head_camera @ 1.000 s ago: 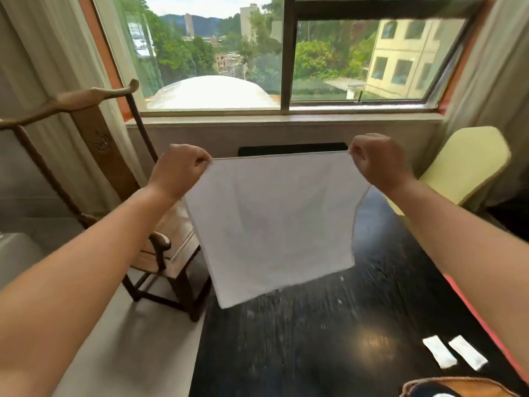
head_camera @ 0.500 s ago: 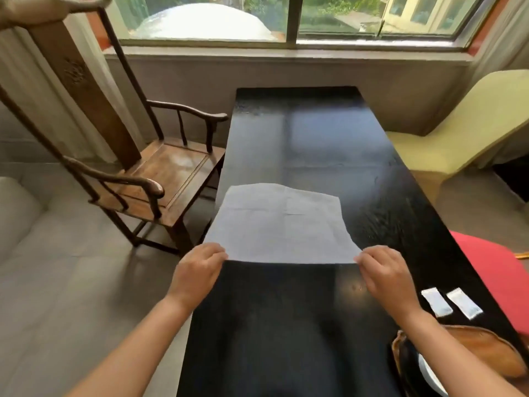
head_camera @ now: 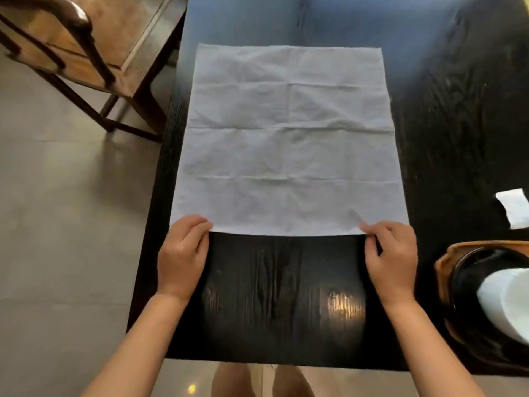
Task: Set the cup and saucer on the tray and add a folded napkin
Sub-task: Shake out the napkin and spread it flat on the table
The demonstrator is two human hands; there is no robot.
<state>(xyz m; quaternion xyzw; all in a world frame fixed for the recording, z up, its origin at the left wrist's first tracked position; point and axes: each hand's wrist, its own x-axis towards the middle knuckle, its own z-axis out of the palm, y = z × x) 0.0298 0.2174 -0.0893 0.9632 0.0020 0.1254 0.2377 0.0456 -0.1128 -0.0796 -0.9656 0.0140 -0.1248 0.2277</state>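
A white cloth napkin [head_camera: 289, 138] lies spread flat and unfolded on the black table [head_camera: 286, 296], creased into a grid. My left hand [head_camera: 183, 253] pinches its near left corner. My right hand [head_camera: 392, 256] pinches its near right corner. At the right edge a brown wooden tray [head_camera: 442, 263] holds a black saucer [head_camera: 472, 282] with a white cup [head_camera: 506, 299] on it, all partly cut off by the frame.
A white paper packet [head_camera: 515, 207] lies on the table to the right of the napkin. A dark wooden armchair [head_camera: 94, 53] stands on the grey floor at the upper left. The table's near edge is just above my knees.
The napkin went from held up in the air to laid out flat on the table. Both hands came down and toward me, still holding its corners, and the view tilted downward.
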